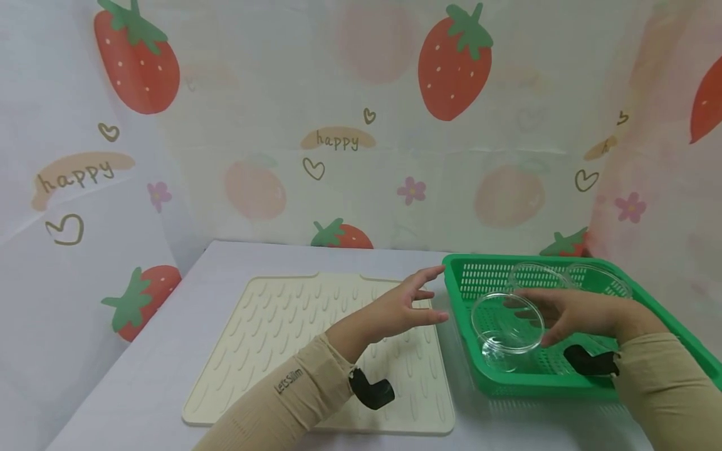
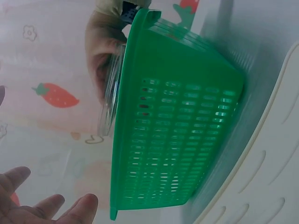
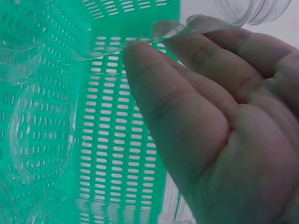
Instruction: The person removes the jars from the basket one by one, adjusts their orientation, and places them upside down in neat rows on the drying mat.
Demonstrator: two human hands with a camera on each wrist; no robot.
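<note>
My right hand (image 1: 586,313) reaches over the basket and grips the rim of a clear bowl (image 1: 507,338) on its right side. The left wrist view shows that bowl (image 2: 110,100) raised partly above the basket's edge. Seen from the right wrist, thumb and fingers of the right hand (image 3: 210,116) pinch its see-through edge. My left hand (image 1: 395,310) holds nothing; its fingers are spread, pointing at the near left corner of the green basket (image 1: 553,379) from above the cream mat (image 1: 293,363). More clear bowls (image 1: 600,270) stand in the basket behind the right hand.
The ribbed cream mat lies flat on the white table (image 1: 141,388), left of the basket. A strawberry-print curtain (image 1: 338,200) closes off the back and both sides. Black wrist pieces (image 1: 372,389) stick out from both sleeves.
</note>
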